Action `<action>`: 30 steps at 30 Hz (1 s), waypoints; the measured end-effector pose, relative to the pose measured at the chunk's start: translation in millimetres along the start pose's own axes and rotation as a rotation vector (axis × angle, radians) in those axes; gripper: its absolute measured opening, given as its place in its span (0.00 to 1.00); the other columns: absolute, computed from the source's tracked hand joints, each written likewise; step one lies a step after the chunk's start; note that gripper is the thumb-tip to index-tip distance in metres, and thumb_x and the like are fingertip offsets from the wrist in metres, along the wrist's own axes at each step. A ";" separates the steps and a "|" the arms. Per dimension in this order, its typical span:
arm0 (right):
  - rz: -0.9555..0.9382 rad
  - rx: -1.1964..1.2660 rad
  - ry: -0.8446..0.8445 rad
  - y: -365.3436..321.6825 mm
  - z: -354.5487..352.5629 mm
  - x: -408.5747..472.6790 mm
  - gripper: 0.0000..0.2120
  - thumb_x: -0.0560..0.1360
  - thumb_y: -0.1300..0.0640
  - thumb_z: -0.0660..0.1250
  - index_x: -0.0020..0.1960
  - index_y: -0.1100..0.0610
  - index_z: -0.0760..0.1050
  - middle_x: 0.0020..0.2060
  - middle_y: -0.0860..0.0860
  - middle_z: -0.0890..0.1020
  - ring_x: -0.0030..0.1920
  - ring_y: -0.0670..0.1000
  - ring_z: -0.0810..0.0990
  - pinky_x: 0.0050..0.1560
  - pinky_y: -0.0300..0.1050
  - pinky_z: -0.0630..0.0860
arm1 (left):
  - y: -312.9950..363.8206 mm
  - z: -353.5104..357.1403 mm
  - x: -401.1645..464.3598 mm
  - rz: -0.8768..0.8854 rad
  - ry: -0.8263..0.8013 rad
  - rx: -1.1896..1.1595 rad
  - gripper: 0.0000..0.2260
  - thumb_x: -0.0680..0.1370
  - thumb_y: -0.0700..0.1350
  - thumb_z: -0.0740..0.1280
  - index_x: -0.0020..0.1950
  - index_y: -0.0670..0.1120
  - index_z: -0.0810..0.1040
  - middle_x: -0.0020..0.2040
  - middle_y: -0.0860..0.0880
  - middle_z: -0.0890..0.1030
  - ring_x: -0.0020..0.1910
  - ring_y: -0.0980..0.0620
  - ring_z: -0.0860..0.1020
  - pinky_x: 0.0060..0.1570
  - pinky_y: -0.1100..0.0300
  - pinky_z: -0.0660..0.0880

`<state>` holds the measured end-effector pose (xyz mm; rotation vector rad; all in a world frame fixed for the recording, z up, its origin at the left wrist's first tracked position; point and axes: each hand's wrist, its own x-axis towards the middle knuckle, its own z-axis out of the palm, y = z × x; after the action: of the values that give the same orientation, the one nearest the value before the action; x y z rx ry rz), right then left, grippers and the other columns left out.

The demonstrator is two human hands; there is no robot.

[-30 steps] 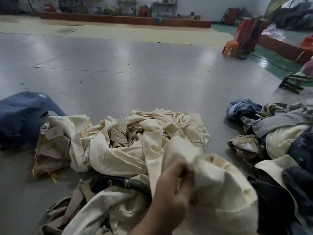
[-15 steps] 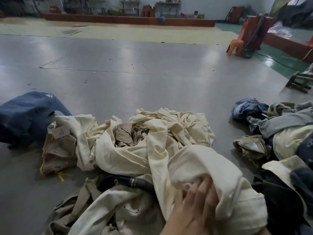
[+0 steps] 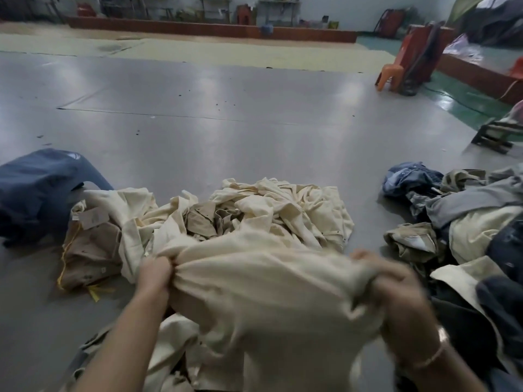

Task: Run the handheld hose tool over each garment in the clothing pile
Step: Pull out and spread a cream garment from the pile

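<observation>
Both hands are bunched into a cream garment at the lower middle of the frame: left hand grips its left edge, right hand its right, blurry. Clothing pile sits on the floor just behind.

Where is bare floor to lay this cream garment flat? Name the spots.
Bare grey floor lies beyond the cream pile, and a strip runs between that pile and the mixed pile on the right. Crowded: near the dark blue garment on the left, and under both hands, left hand and right hand.
</observation>
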<state>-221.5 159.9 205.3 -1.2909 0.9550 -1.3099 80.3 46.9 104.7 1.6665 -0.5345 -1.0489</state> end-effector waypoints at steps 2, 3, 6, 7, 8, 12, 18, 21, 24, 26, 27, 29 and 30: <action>0.044 0.422 0.239 5.6 -17.5 8.2 0.15 0.59 0.67 0.55 0.29 0.58 0.80 0.30 0.54 0.80 0.34 0.51 0.81 0.35 0.38 0.79 | -10.6 -2.4 9.9 -0.213 -0.036 -0.039 0.19 0.79 0.34 0.57 0.69 0.39 0.70 0.64 0.37 0.74 0.62 0.37 0.73 0.59 0.47 0.73; 0.076 0.482 0.332 9.0 -19.8 13.2 0.16 0.59 0.67 0.55 0.31 0.57 0.81 0.32 0.55 0.82 0.35 0.52 0.82 0.37 0.40 0.81 | -12.1 3.8 5.1 -0.202 -0.058 0.100 0.19 0.79 0.36 0.58 0.70 0.40 0.68 0.65 0.36 0.72 0.63 0.37 0.72 0.58 0.48 0.73; 0.060 0.391 0.336 16.6 -4.3 21.8 0.19 0.64 0.71 0.58 0.38 0.52 0.83 0.39 0.53 0.85 0.42 0.51 0.84 0.40 0.39 0.80 | -0.9 24.0 -33.0 0.195 0.022 0.489 0.20 0.75 0.41 0.68 0.66 0.44 0.69 0.65 0.40 0.70 0.63 0.41 0.70 0.61 0.48 0.70; 0.065 0.306 0.284 18.9 3.2 21.7 0.22 0.68 0.73 0.58 0.41 0.51 0.83 0.41 0.52 0.85 0.43 0.50 0.83 0.41 0.38 0.80 | 3.1 29.0 -55.5 0.390 -0.043 0.504 0.16 0.74 0.44 0.70 0.61 0.47 0.73 0.61 0.44 0.73 0.61 0.44 0.73 0.59 0.50 0.72; 0.072 0.193 0.235 22.0 8.9 21.4 0.24 0.72 0.75 0.58 0.44 0.49 0.83 0.42 0.51 0.85 0.44 0.48 0.83 0.42 0.37 0.79 | 6.3 33.3 -81.4 0.491 -0.185 0.452 0.11 0.74 0.49 0.70 0.54 0.50 0.76 0.54 0.49 0.78 0.55 0.48 0.76 0.53 0.54 0.74; 0.050 -0.101 0.087 33.1 29.0 18.0 0.20 0.74 0.75 0.62 0.53 0.52 0.80 0.47 0.51 0.84 0.47 0.46 0.81 0.47 0.37 0.77 | 4.7 49.9 -144.7 0.319 -0.663 0.325 0.26 0.62 0.71 0.68 0.52 0.55 0.78 0.45 0.54 0.83 0.44 0.58 0.82 0.43 0.56 0.79; 0.102 0.161 0.398 27.7 -14.7 23.3 0.16 0.74 0.71 0.63 0.44 0.55 0.84 0.41 0.52 0.86 0.43 0.49 0.83 0.42 0.36 0.79 | 25.4 36.0 -108.3 -0.120 -0.316 -0.368 0.08 0.80 0.38 0.61 0.44 0.41 0.77 0.35 0.42 0.82 0.35 0.48 0.80 0.37 0.54 0.78; 0.232 0.165 0.696 40.8 -35.2 30.4 0.15 0.74 0.73 0.61 0.39 0.56 0.77 0.34 0.52 0.80 0.40 0.52 0.78 0.33 0.35 0.76 | 37.7 26.5 -103.8 -0.421 -0.445 -0.552 0.15 0.80 0.43 0.58 0.43 0.42 0.82 0.31 0.45 0.83 0.30 0.49 0.82 0.29 0.59 0.79; 0.053 -0.383 0.657 44.4 -21.8 26.6 0.12 0.73 0.71 0.64 0.49 0.56 0.74 0.39 0.49 0.75 0.39 0.45 0.74 0.36 0.28 0.72 | 24.6 35.2 -125.4 -0.301 -0.593 -0.241 0.15 0.76 0.50 0.62 0.44 0.45 0.86 0.44 0.44 0.86 0.42 0.46 0.84 0.38 0.56 0.81; -0.287 -0.600 0.511 34.2 -0.9 16.6 0.12 0.70 0.67 0.63 0.51 0.55 0.72 0.42 0.46 0.74 0.40 0.39 0.72 0.40 0.26 0.69 | 17.1 39.1 -131.5 -0.154 -0.543 -0.054 0.12 0.76 0.54 0.66 0.50 0.47 0.82 0.48 0.43 0.85 0.50 0.43 0.81 0.49 0.49 0.77; -0.445 -0.680 0.375 30.7 11.3 8.5 0.11 0.68 0.65 0.62 0.49 0.55 0.73 0.43 0.46 0.74 0.42 0.39 0.73 0.43 0.27 0.69 | 13.9 41.2 -131.4 -0.068 -0.522 -0.003 0.13 0.75 0.55 0.68 0.50 0.47 0.81 0.47 0.43 0.84 0.49 0.42 0.81 0.49 0.49 0.76; -0.515 -0.791 0.056 40.4 29.9 -5.7 0.10 0.68 0.64 0.60 0.45 0.57 0.77 0.41 0.47 0.78 0.42 0.42 0.76 0.43 0.31 0.71 | 8.2 45.6 -134.5 0.156 -0.482 0.083 0.11 0.74 0.54 0.69 0.45 0.46 0.80 0.41 0.44 0.84 0.43 0.45 0.80 0.45 0.51 0.76; -0.440 -0.851 -0.006 44.7 37.1 -8.7 0.10 0.68 0.63 0.60 0.43 0.58 0.79 0.40 0.49 0.80 0.41 0.44 0.78 0.43 0.33 0.73 | 6.6 46.9 -139.0 0.301 -0.460 0.139 0.09 0.75 0.53 0.69 0.43 0.48 0.80 0.37 0.46 0.83 0.40 0.48 0.79 0.42 0.53 0.76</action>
<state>-179.9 165.2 164.2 -2.2503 1.3446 -1.2477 -30.1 126.5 159.9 1.4015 -1.1436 -1.1906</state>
